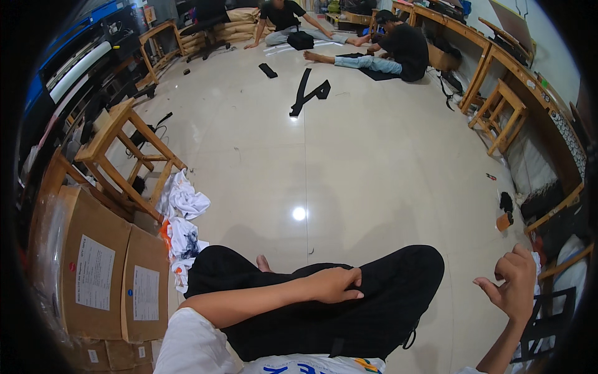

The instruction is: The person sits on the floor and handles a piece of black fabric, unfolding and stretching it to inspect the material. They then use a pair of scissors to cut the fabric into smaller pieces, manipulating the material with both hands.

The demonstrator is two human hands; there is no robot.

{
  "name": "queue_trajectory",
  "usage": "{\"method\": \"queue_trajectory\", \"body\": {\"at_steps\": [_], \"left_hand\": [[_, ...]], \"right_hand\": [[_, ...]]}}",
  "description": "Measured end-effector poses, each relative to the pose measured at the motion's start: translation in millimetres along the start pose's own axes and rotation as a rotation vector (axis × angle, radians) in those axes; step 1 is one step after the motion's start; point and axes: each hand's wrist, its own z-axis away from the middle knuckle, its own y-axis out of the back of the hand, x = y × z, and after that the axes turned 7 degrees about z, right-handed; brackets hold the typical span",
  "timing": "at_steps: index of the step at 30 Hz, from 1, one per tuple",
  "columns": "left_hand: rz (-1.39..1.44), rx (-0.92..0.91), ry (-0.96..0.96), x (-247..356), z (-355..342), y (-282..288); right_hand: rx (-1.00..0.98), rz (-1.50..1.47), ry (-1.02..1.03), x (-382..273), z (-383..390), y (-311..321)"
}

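My left forearm lies across my lap, over the black trousers point(398, 274). My left hand point(333, 285) rests on the cloth with its fingers loosely bent and the thumb apart; nothing shows in it. Raised off to the right side is my right hand point(514, 283), its thumb stretched out and its fingers half curled, with a gap between them. I see no object in its grip. A black slatted frame point(548, 321) stands just beyond the right wrist. I am sitting cross-legged, one bare foot point(263, 263) showing beneath the trousers.
Cardboard boxes point(96, 262), crumpled white cloths point(185, 196) and a wooden stool point(112, 134) line the left. Black strips point(305, 96) lie on the tiled floor point(249, 162). Two people point(405, 47) sit at the far end. Another stool point(498, 118) and wooden tables point(448, 28) stand right.
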Motion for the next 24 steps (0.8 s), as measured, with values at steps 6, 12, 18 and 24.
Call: {"method": "queue_trajectory", "body": {"at_steps": [6, 12, 18, 24], "left_hand": [[0.17, -0.042, 0.205, 16, -9, 1], [0.086, -0.159, 0.244, 22, 3, 18], [0.336, 0.077, 0.124, 35, 24, 38], [0.333, 0.14, 0.039, 45, 35, 43]], "right_hand": [[-0.166, -0.252, -0.113, 31, 13, -19], [-0.21, -0.254, -0.141, 28, 18, -47], [0.011, -0.862, -0.029, 15, 3, -48], [0.56, -1.648, -0.393, -38, -30, -72]]}}
